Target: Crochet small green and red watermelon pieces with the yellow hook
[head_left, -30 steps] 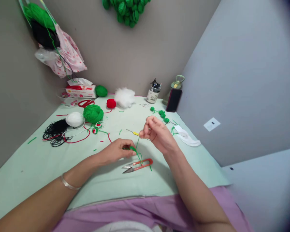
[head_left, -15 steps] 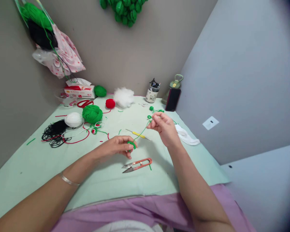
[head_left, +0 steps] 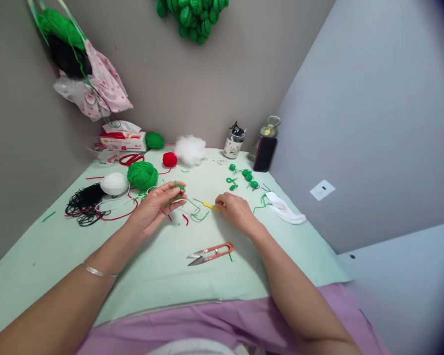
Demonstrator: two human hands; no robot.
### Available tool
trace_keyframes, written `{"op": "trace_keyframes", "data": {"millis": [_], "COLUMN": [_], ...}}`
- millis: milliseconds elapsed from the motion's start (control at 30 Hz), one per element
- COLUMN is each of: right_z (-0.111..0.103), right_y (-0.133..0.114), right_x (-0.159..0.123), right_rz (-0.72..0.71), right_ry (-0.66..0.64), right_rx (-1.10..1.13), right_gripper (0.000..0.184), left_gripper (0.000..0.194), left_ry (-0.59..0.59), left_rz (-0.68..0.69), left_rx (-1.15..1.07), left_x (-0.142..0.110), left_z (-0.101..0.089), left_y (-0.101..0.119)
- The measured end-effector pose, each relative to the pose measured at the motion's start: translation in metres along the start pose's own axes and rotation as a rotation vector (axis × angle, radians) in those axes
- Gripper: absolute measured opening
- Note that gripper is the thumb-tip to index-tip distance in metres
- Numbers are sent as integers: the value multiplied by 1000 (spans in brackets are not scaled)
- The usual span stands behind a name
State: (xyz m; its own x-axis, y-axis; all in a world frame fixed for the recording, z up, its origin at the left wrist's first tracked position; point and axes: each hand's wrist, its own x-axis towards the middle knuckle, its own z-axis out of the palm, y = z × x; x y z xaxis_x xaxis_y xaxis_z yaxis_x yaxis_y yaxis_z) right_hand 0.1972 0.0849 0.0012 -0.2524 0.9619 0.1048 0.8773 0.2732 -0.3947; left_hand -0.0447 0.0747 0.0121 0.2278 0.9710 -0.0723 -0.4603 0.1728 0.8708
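My left hand (head_left: 162,201) is raised over the middle of the mat, its thumb and fingers pinching a small green and red crochet piece (head_left: 180,189). The fingers partly cover this piece. Green yarn (head_left: 199,216) lies in loops on the mat between my hands. To the right, my right hand (head_left: 235,211) is closed on the yellow handle of a crochet hook (head_left: 208,206), whose metal tip points left. Orange-handled thread snips (head_left: 211,253) rest on the mat nearer to me, blades to the left.
At left lie a green yarn ball (head_left: 142,175), a white yarn ball (head_left: 114,183) and black yarn (head_left: 85,202). White stuffing (head_left: 191,150), a pen cup (head_left: 234,144) and a phone (head_left: 265,154) stand at the back. Small green balls (head_left: 247,176) and white cloth (head_left: 285,209) are at right.
My left hand has moved up and away, and now holds the green and red piece instead of a green one. My right hand has let go of green yarn and come down onto the hook.
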Motion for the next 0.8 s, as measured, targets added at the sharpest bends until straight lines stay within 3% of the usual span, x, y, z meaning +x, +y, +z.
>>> {"op": "trace_keyframes", "data": {"millis": [133,200,267,300,400,500,600,700,800], "right_z": [-4,-8,-8,-7,-3,-7,-19,-28,-27], "right_y": [-9,-17,-28,-33,-44,-43,-35,-34,-37], "right_x": [-5,-11,-19,-23,-31,-30,-25,-23,-23], "right_rz": [-85,-198,-328,-382,-463,-493,-457,-334,-218], "right_ry": [-117,-338,-565,-617,-611,-596,-510,-430,-341], "right_rx": [56,158,207,176,50,80,326,635,728], "right_gripper": [17,9,18,23,18,9,16,27,30], "left_gripper": [19,22,24,25,28,32,34,33,35], "left_ry": [20,18,20,22,15,8,-8,-24,-64], "left_rz": [21,25,37,46,71,100,128,129,121], "left_rx": [4,26,70,98,202,335,437,462,481], "left_x": [1,1,2,2,3,4,4,2,0], "left_z": [0,-1,-2,-3,-5,-6,-5,-3,0], "left_y": [0,-2,-4,-5,-10,-16,-20,-21,-20]}}
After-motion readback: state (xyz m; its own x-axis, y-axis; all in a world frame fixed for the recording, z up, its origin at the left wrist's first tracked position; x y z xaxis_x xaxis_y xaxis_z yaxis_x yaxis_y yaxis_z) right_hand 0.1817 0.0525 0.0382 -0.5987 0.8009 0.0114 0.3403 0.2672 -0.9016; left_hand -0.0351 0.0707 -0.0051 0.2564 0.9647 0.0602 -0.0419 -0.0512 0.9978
